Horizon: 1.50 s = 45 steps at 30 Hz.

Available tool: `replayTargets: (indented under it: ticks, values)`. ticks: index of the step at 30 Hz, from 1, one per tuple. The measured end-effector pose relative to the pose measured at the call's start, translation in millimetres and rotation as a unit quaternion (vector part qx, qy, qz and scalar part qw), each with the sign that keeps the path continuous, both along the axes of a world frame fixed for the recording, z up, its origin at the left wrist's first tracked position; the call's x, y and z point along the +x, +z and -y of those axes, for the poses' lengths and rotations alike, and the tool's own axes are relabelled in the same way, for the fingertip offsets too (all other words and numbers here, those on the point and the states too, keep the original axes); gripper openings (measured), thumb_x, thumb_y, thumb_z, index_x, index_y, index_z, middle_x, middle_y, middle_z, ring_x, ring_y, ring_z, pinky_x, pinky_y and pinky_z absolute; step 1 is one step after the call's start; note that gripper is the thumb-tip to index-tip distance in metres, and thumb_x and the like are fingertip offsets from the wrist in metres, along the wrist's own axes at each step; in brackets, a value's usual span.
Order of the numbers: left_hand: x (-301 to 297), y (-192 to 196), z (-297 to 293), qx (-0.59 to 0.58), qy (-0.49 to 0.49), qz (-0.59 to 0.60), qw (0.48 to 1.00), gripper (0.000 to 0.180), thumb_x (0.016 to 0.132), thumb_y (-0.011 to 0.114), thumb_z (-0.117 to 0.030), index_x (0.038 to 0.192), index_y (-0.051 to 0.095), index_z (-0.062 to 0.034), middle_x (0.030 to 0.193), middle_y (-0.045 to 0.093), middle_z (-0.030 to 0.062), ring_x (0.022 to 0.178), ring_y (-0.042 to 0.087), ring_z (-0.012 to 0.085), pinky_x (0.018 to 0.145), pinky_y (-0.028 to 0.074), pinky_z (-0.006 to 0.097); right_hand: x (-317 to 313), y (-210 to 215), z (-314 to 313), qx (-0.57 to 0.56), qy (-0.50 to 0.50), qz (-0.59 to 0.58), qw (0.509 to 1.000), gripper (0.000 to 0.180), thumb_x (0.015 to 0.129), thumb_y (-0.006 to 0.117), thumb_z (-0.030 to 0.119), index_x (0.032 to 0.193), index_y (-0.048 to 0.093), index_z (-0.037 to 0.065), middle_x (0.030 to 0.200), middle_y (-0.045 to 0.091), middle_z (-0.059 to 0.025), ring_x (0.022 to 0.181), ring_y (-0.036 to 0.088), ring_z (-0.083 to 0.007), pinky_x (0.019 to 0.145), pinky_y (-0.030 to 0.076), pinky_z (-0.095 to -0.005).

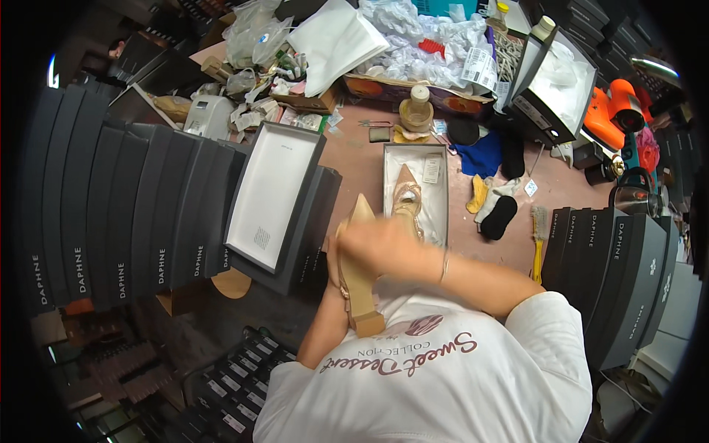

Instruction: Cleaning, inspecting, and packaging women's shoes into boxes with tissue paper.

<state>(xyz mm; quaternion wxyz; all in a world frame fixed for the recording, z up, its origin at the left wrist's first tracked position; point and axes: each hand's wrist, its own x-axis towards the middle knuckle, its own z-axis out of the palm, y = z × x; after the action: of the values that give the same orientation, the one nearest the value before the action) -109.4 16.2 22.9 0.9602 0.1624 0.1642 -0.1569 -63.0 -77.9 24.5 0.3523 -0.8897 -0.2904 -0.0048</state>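
Observation:
A beige pointed-toe heeled shoe (360, 292) is held in front of my chest, its pale sole turned up and its block heel toward me. My left hand (333, 263) grips it from the left side, mostly hidden behind the shoe. My right hand (388, 245) lies across the front part of the sole, smeared by motion, so its fingers cannot be made out. Just beyond my hands, an open shoe box (437, 214) with a white inside holds a matching shoe (407, 190), toe pointing away. My right forearm covers the box's near end.
Dark shoe boxes (140, 207) stand in a row at left, beside a white-lined open lid or box (269, 196). More boxes (602, 273) stack at right near a yellow-handled brush (538, 244). A glue jar (417, 111), cloths (480, 153) and a paper-filled carton (421, 92) lie farther back.

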Motion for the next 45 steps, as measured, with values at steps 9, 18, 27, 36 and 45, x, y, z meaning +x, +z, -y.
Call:
replayTargets:
  ticks: [9, 18, 27, 36, 45]
  values:
    - [-4, 0, 0, 0.000, 0.003, 0.006, 1.000, 0.057, 0.094, 0.037, -0.048, 0.120, 0.051, 0.0006, 0.099, 0.062, 0.0152, 0.081, 0.062, 0.0229, 0.074, 0.054, 0.035, 19, 36, 47, 0.029, 0.083, 0.099, 0.991, 0.008, 0.077, 0.058, 0.014, 0.079, 0.051, 0.011, 0.064, 0.049, -0.0029, 0.050, 0.055, -0.0191, 0.045, 0.047, -0.0344]
    - [2, -16, -1, -0.018, -0.086, 0.103, 0.991, 0.065, 0.094, 0.030, -0.050, 0.140, 0.035, -0.0046, 0.106, 0.059, 0.0217, 0.092, 0.057, 0.0314, 0.077, 0.048, 0.040, 7, 51, 77, 0.064, 0.162, 0.179, 0.968, 0.013, 0.074, 0.059, 0.015, 0.081, 0.050, 0.009, 0.069, 0.050, -0.0037, 0.054, 0.058, -0.0196, 0.043, 0.047, -0.0320]
    - [0, -1, 12, -0.031, -0.116, 0.065, 0.991, 0.065, 0.094, 0.035, -0.053, 0.134, 0.040, -0.0006, 0.113, 0.057, 0.0217, 0.101, 0.059, 0.0289, 0.079, 0.052, 0.038, 75, 37, 53, 0.339, -0.009, -0.103, 0.935, 0.014, 0.090, 0.062, 0.018, 0.090, 0.057, 0.005, 0.074, 0.055, -0.0017, 0.057, 0.046, -0.0096, 0.052, 0.041, -0.0255]
    - [-42, -29, -57, 0.216, -0.259, 0.078, 0.938, 0.089, 0.085, 0.043, -0.069, 0.137, 0.037, 0.0026, 0.115, 0.060, 0.0199, 0.100, 0.063, 0.0246, 0.087, 0.051, 0.038, 61, 7, 37, 0.492, -0.044, -0.391, 0.777, 0.016, 0.094, 0.058, 0.020, 0.090, 0.058, 0.005, 0.074, 0.055, 0.0049, 0.064, 0.046, -0.0007, 0.056, 0.038, -0.0168]
    - [-46, 5, -29, 0.240, -0.175, 0.062, 0.953, 0.037, 0.085, 0.064, -0.020, 0.113, 0.055, 0.0036, 0.104, 0.063, 0.0171, 0.089, 0.065, 0.0219, 0.077, 0.053, 0.033, 96, -11, 68, 0.569, -0.168, -0.252, 0.764, 0.015, 0.096, 0.054, 0.018, 0.094, 0.059, 0.004, 0.077, 0.055, 0.0032, 0.064, 0.047, -0.0031, 0.055, 0.038, -0.0192]
